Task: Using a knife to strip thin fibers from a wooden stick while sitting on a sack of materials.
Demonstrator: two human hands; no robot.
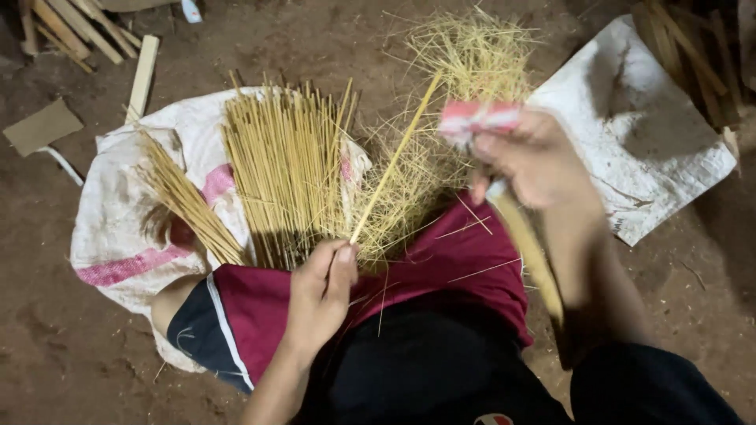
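Head view, looking down at a person seated on a bare earth floor (63, 346). A white woven sack (118, 212) with a pink stripe lies spread before the knees; a second white sack (630, 126) lies at the upper right, well apart from the first. On the striped sack rest a large fanned pile of split bamboo sticks (287, 165) and, to its left, a smaller slanted bundle of sticks (185, 201). A tangle of fine pale shavings (441, 118) lies between the pile and the right hand, spilling onto the maroon shorts (441, 260). Rough wood offcuts (71, 31) lie at the upper left, and more at the upper right.

The left hand (319, 295) is closed on the near end of a single bamboo stick (394, 157), thumb pressed on top; the stick slants up and away over the shavings. The right hand (535, 161) is clamped around a pink-wrapped handle (476, 118), apparently of a blade; the blade itself is blurred and cannot be made out, nor whether it touches the stick.

Judged from this grip, the stick is being shaved thin. Good practice: hold the near end firm, steady the stick over the thigh, stroke away from the body, and keep the left fingers behind the cutting edge.
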